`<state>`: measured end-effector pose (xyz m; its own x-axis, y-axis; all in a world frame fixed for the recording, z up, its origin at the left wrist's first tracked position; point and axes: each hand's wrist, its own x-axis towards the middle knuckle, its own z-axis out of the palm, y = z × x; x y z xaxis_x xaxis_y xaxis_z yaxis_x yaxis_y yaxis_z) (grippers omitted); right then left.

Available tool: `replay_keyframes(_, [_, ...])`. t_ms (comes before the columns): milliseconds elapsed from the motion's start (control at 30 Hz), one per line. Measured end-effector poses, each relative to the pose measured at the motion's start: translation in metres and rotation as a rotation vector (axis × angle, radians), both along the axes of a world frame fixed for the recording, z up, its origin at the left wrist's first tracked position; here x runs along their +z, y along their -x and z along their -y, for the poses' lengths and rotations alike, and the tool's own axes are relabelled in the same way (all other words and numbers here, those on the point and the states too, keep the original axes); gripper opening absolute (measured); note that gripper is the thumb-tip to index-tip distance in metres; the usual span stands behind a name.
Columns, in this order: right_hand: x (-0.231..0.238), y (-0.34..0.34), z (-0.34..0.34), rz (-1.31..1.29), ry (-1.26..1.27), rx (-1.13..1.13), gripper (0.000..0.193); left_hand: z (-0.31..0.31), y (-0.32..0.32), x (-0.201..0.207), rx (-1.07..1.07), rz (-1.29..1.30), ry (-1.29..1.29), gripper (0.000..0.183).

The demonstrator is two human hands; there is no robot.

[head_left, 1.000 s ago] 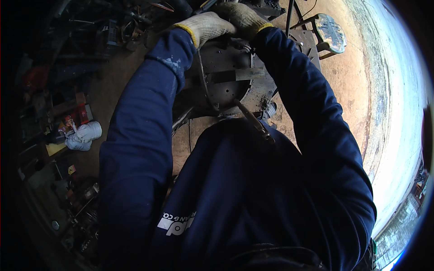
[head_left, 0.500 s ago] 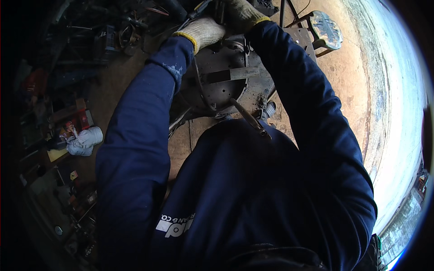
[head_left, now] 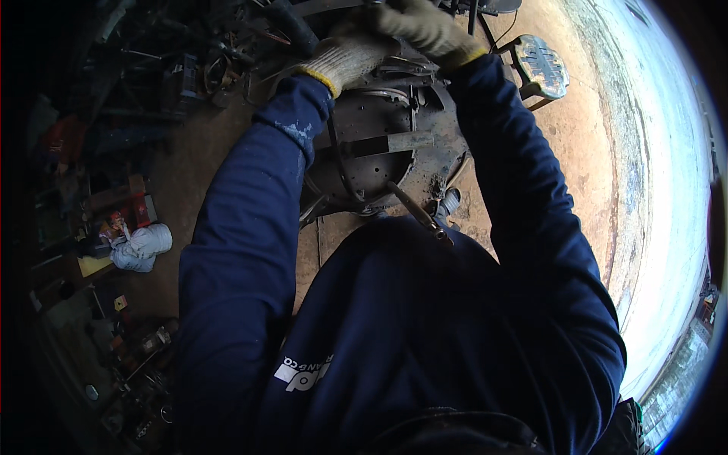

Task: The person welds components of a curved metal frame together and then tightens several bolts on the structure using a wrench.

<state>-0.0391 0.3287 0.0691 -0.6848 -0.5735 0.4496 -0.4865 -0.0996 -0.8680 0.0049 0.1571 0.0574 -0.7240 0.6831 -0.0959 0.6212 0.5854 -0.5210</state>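
Shifted rightward, the gloved right hand (head_left: 432, 32) blurs beside the left hand (head_left: 355, 57); neither's grip can be told. A metal strip (head_left: 409, 142) lies left of a stool (head_left: 543, 64).

My left glove (head_left: 350, 59) and right glove (head_left: 431, 32): off-white knit, greyed with grime, yellow wrist bands (head_left: 319, 80). My jacket (head_left: 243, 208): plain navy, whitish-blue smears (head_left: 297, 130) on the left sleeve, white print (head_left: 302, 373) on the front. Metalwork (head_left: 371, 168) near my hands: dark grey to near-black; flat bar (head_left: 409, 142) on it part black, part dull grey. Stool seat (head_left: 541, 62): pale blue-green, dark markings. Shoe (head_left: 450, 201): dark and light grey stripes. Floor (head_left: 584, 140): orange-brown. Bundle (head_left: 144, 246) at left: pale grey.
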Motion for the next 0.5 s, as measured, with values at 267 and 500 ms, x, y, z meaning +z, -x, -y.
replay_keyframes(267, [-0.002, 0.004, -0.069, 0.323, 0.069, -0.17, 0.051, 0.057, 0.01, 0.053, 0.505, 0.862, -1.268, 0.057])
replay_keyframes(500, [-0.096, 0.016, -0.039, -0.091, -0.981, -0.32, 0.059, 0.125, -0.012, 0.014, 0.9, 0.926, -1.104, 0.05])
